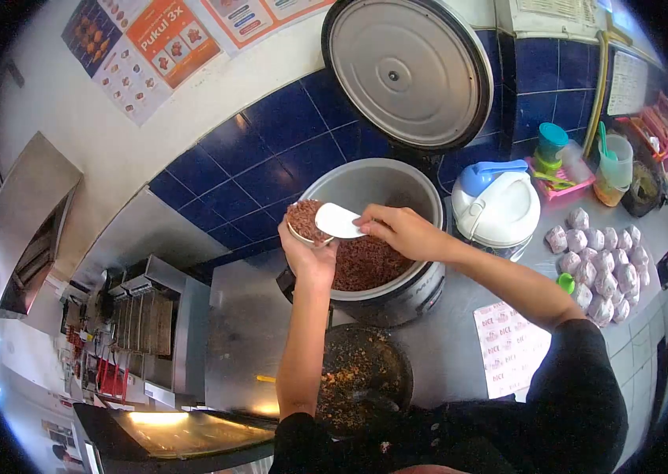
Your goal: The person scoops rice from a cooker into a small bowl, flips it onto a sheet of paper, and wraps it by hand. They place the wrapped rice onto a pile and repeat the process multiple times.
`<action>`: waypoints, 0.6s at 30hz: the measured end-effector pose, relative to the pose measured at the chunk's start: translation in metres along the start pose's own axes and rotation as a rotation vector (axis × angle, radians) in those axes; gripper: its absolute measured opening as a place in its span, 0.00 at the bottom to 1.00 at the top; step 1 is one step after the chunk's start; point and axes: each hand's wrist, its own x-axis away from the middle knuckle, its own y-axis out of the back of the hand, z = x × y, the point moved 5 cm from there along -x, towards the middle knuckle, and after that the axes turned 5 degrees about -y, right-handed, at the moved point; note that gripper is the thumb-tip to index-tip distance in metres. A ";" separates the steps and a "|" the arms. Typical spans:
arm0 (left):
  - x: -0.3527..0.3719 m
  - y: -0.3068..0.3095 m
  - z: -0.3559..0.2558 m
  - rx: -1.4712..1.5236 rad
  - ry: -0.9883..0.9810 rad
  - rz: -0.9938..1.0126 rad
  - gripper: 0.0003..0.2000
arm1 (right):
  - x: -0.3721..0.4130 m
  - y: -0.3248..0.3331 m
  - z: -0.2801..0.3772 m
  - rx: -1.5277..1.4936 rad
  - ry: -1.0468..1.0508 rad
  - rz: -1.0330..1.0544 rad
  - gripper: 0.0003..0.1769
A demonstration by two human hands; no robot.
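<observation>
My left hand point(308, 257) is wrapped round a small bowl point(312, 239) heaped with reddish-brown rice point(303, 219), over the left rim of a large rice cooker point(429, 189). Pinched in my right hand point(389, 227) is a white rice paddle point(337, 221), its flat end against the rice in the bowl. More of the dark reddish rice point(369, 265) lies inside the cooker below both hands. The cooker's round metal lid point(409, 71) stands raised behind the pot.
A dark pan point(362, 371) with brown crumbs is near my body. To the right are a white-and-blue container point(500, 207), several wrapped bundles point(602, 265), printed paper point(508, 347), a pink basket point(571, 178) and a jug point(613, 166).
</observation>
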 end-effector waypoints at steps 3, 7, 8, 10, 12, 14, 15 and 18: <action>0.003 -0.008 0.000 -0.053 0.010 -0.034 0.22 | -0.004 0.014 0.007 -0.224 -0.373 0.067 0.14; 0.018 -0.036 -0.002 -0.103 -0.002 -0.067 0.19 | -0.005 0.005 0.019 -0.110 -0.249 -0.009 0.15; 0.007 -0.028 0.003 -0.121 0.029 -0.060 0.19 | -0.008 0.000 0.004 -0.036 -0.078 -0.084 0.14; 0.005 -0.019 0.012 -0.128 0.091 -0.052 0.20 | -0.015 0.002 -0.007 -0.027 -0.101 -0.073 0.14; 0.003 -0.017 0.011 -0.165 0.120 -0.022 0.21 | -0.025 0.009 -0.007 -0.070 -0.154 -0.102 0.15; 0.004 -0.017 0.013 -0.203 0.128 0.015 0.23 | -0.029 0.017 0.003 -0.129 -0.249 -0.092 0.15; 0.004 -0.019 0.013 -0.220 0.131 0.033 0.23 | -0.030 0.019 0.005 -0.157 -0.296 -0.085 0.15; 0.004 -0.015 0.013 -0.213 0.172 0.021 0.23 | -0.027 0.004 -0.001 0.016 -0.132 0.004 0.15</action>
